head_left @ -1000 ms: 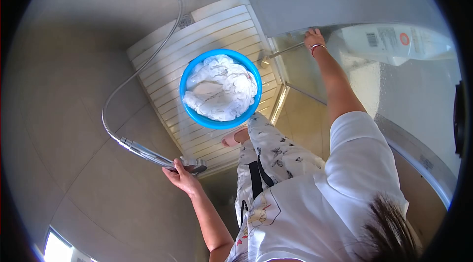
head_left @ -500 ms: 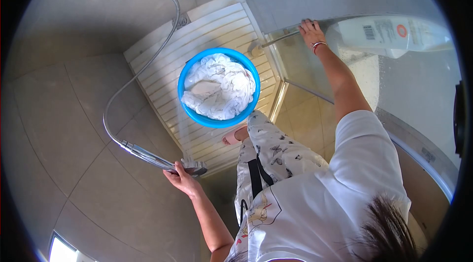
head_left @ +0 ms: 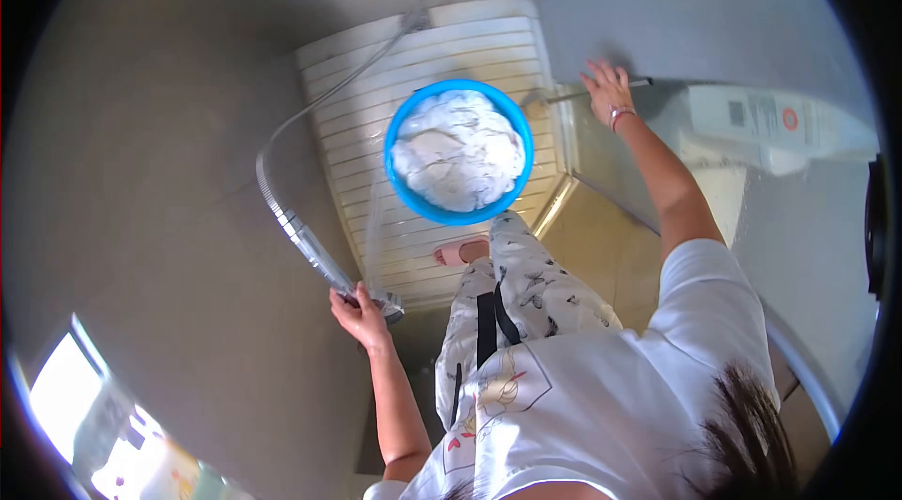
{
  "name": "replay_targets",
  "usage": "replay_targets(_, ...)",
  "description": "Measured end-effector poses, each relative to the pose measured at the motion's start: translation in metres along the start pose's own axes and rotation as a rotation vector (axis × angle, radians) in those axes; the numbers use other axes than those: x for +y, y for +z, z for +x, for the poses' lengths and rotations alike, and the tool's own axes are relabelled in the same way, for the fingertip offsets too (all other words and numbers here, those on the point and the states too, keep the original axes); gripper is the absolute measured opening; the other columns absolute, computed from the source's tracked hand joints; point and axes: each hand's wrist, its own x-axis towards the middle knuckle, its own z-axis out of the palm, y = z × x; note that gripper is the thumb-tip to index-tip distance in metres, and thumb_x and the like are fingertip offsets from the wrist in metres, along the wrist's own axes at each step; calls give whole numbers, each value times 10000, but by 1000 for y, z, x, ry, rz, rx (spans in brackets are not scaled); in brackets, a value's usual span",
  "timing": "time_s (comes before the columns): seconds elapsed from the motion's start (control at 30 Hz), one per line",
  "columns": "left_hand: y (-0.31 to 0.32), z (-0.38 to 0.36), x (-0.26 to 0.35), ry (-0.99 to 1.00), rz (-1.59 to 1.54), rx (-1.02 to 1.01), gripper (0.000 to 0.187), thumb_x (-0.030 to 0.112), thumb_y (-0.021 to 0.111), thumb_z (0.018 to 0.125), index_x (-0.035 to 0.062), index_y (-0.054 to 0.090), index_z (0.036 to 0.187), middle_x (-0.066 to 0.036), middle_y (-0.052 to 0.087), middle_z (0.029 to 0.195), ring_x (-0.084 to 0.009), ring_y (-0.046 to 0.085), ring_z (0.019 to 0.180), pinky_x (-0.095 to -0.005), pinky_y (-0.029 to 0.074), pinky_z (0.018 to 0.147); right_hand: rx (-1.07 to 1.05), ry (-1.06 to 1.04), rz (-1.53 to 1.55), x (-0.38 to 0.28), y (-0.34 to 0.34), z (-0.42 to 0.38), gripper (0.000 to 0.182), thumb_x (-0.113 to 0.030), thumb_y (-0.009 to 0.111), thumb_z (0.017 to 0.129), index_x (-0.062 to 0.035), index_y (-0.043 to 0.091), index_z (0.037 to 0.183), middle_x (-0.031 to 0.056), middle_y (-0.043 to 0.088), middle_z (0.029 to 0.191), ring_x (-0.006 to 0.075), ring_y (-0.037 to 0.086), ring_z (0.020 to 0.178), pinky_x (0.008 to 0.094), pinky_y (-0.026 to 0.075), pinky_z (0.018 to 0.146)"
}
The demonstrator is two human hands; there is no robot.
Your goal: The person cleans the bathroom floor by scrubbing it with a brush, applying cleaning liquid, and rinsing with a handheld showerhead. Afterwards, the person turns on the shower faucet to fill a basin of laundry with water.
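My left hand (head_left: 360, 320) is wrapped around the handle of a chrome shower head (head_left: 387, 306), whose thin stream of water runs toward the slatted floor. In front of me stands a round blue basin (head_left: 398, 186) filled with wet white cloth (head_left: 458, 150). My right hand (head_left: 609, 89), with a bracelet at its wrist, reaches out to the right with its fingers spread. It overlaps the thin handle of a long-handled brush (head_left: 568, 97), whose head lies near the floor's edge.
A metal hose (head_left: 272, 148) loops along the left wall. The slatted floor (head_left: 352, 162) lies under the basin, with my pink slipper (head_left: 460, 252) on it. A large white bottle (head_left: 752, 115) lies at the right, beyond the glass edge. A bright window (head_left: 70, 397) shows lower left.
The view has shifted, so the basin and floor appear farther right. My right hand's fingers have spread and the brush handle now sticks out past them. The left hand still holds the shower head.
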Motion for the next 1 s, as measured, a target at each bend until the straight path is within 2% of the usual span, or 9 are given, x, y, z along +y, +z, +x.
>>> replay_targets(0.03,-15,0,-11,289,355,121,341,127,580,689,6,429,970,-57,432,692,-154,429,624,-291,377,568,30,-50,70,-17,-8,-3,460,-81,498,618,-145,445,1071,59,289,1216,225,218,1150,426,183,905)
replay_targets(0.1,-49,-11,5,226,525,107,360,152,593,645,16,458,950,-75,471,725,-221,430,725,-354,305,714,26,-148,179,-61,-36,-13,436,-69,542,572,-147,494,998,63,329,1184,242,257,1123,424,224,877)
replay_targets(0.3,-153,-61,13,474,829,108,351,118,569,616,35,473,943,-70,520,795,-223,437,800,-375,237,783,271,-621,699,-204,-131,-69,366,-82,581,560,-144,533,917,82,416,1073,280,353,1026,374,306,837)
replay_targets(0.43,-188,-78,30,605,891,-1,345,72,561,561,50,483,896,-64,515,773,-218,440,798,-366,257,787,224,-1024,839,-318,-236,-112,475,-116,603,545,-146,471,1000,91,433,1038,265,381,995,371,312,837)
replay_targets(0.57,-201,-103,44,732,838,-72,310,59,527,541,59,498,850,-59,518,741,-206,459,781,-369,274,806,23,-1378,577,-385,-261,-151,484,-193,614,553,-146,460,1010,77,458,1019,238,402,991,370,322,823)
replay_targets(0.67,-203,-121,34,758,857,-35,287,71,528,572,63,495,856,-49,513,750,-194,454,785,-369,267,824,-323,-1394,332,-394,-249,-168,332,-290,599,596,-162,504,888,50,545,848,223,505,855,358,390,708)
replay_targets(0.73,-202,-131,19,735,887,-37,288,98,535,600,71,495,884,-49,509,792,-192,447,820,-376,258,841,-285,-1306,255,-391,-251,-181,271,-304,592,607,-157,503,817,50,552,758,236,531,756,356,409,621)
replay_targets(0.83,-208,-113,27,779,636,-21,301,142,538,647,94,490,941,-57,487,874,-195,424,894,-382,236,876,-269,-1262,229,-397,-250,-159,216,-305,578,620,-147,490,738,53,551,685,248,546,665,352,415,510)
replay_targets(1.0,-243,-95,-25,248,-211,296,348,318,413,777,109,444,1054,-72,446,1027,-209,386,995,-378,202,910,-229,-1322,170,-394,-252,-161,106,-179,537,639,-156,497,734,55,551,681,248,544,668,344,416,522)
